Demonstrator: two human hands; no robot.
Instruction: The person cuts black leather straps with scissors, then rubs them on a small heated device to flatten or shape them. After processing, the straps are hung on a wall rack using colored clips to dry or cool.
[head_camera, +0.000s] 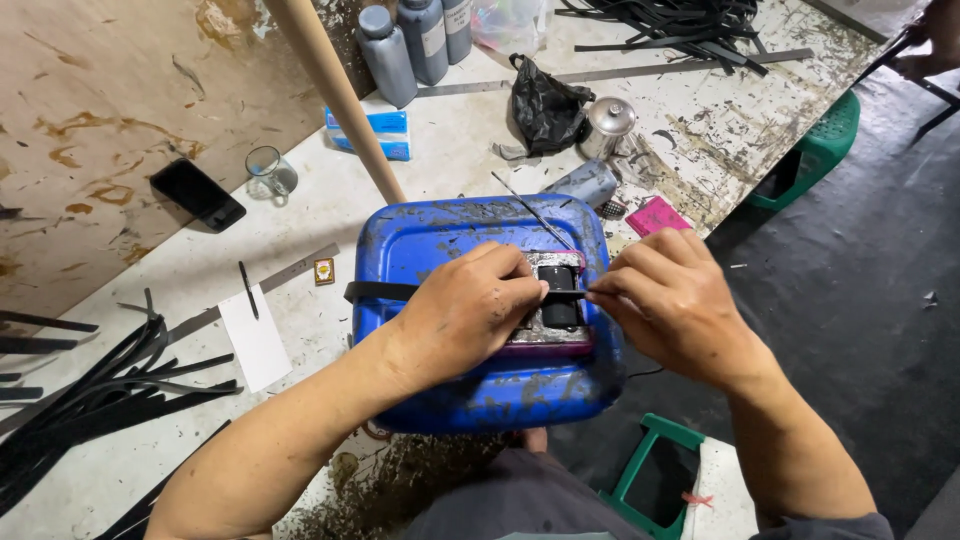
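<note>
Pinching a flat black strap (385, 291) running nine-to-three across a scuffed blue plastic drum (480, 395), left hand (465, 315) and right hand (675, 300) close fingertips on it.

A blue plastic jerrycan (480, 390) lies on the stained worktable (300, 210). On it sits a small metal block (555, 300), under the left hand (465, 315) and right hand (670, 300). Grey bottles (405, 45) stand behind; black strips (90, 395) lie left.

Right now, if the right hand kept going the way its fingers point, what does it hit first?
The right hand points leftward, pinching a black strap. Straight on, it would probably first meet the left hand, whose fingertips sit just across the small black block on the blue can. Depth is unclear.
</note>
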